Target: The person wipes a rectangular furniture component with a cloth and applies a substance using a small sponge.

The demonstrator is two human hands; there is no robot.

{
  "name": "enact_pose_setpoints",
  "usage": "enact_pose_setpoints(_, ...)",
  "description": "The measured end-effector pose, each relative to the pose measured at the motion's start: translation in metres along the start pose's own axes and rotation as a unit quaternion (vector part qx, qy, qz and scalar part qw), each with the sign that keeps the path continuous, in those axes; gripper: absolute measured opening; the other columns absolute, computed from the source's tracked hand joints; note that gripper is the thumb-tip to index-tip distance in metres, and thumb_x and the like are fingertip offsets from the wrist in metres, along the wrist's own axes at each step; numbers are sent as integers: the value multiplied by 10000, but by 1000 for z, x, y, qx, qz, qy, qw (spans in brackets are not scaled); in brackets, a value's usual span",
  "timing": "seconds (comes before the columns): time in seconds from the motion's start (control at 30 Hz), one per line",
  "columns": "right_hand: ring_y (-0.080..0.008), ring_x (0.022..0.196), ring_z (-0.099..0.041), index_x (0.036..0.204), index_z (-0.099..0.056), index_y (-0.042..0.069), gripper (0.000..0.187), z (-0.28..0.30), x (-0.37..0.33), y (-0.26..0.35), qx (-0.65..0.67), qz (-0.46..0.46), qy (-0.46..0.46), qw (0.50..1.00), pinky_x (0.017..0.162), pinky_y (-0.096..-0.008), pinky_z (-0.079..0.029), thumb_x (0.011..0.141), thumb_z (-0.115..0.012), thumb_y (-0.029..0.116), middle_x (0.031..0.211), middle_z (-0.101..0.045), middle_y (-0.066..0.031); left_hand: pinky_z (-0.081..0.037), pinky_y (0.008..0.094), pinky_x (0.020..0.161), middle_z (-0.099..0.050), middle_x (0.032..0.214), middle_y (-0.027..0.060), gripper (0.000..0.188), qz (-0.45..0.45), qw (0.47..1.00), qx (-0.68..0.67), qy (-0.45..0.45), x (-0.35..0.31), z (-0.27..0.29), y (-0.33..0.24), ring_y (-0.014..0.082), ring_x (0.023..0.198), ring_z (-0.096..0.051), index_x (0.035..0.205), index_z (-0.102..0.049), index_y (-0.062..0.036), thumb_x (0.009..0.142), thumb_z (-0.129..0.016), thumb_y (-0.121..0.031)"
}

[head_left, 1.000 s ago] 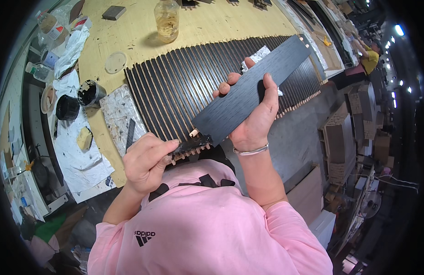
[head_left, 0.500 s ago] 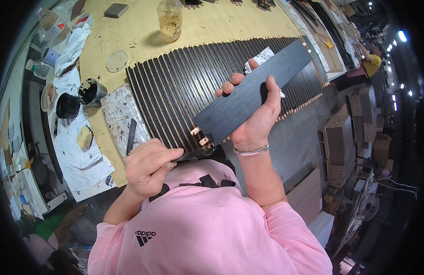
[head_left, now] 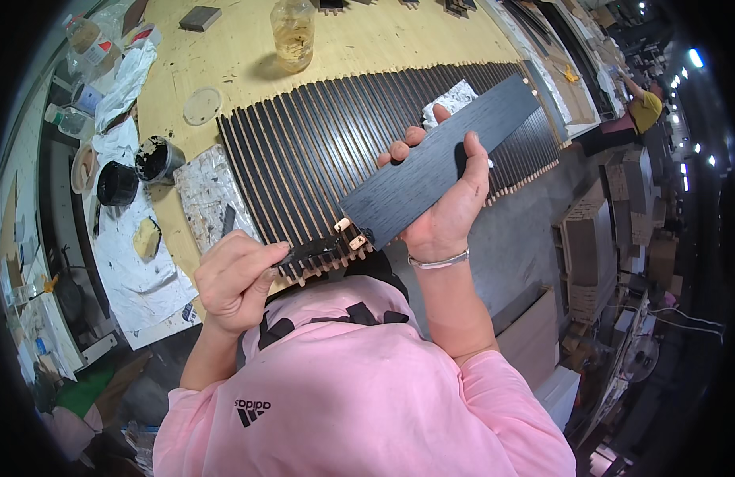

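Here the right hand (head_left: 447, 215) is gripping a dark grained plank (head_left: 439, 163) — left hand (head_left: 236, 278) fingers pinching a black brush (head_left: 312, 253) above the plywood tabletop (head_left: 383, 40).

I'm looking into a woodworking shop: a long pale plywood workbench (head_left: 224, 56) carries a row of dark stained wooden slats (head_left: 343, 151), with black paint pots (head_left: 117, 183) at its left edge and stacked timber blocks (head_left: 598, 246) beyond its right edge.
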State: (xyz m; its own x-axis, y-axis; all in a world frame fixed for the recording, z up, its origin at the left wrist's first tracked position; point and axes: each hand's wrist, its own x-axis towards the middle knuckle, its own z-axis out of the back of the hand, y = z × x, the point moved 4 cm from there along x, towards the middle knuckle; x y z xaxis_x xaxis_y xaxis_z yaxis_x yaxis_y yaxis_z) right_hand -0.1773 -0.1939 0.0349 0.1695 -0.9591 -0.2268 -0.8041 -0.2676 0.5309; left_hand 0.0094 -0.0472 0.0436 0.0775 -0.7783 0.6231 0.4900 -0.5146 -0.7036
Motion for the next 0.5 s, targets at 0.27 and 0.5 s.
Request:
enact_pose_setpoints(0.27, -210, 695, -606, 1243, -440, 112, 427, 1, -1, -1, -7, -6, -1, 1000, 694, -436, -532, 949, -421, 422, 818, -593, -95, -402, 304, 520, -601, 702, 105, 182, -3, 999, -21, -28, 1, 0, 0, 215, 577, -536, 940, -698, 47, 763, -691, 7)
enact_pose_setpoints(0.5, -213, 692, -606, 1235, -444, 111, 423, 2, -2, 1, -4, -4, -2, 1000, 689, -436, -533, 950, -415, 423, 818, -594, -94, -377, 320, 546, -587, 712, 106, 174, 5, 1000, -23, 2, -1, 0, -2, 205, 597, -510, 950, -676, 76, 862, -645, -71)
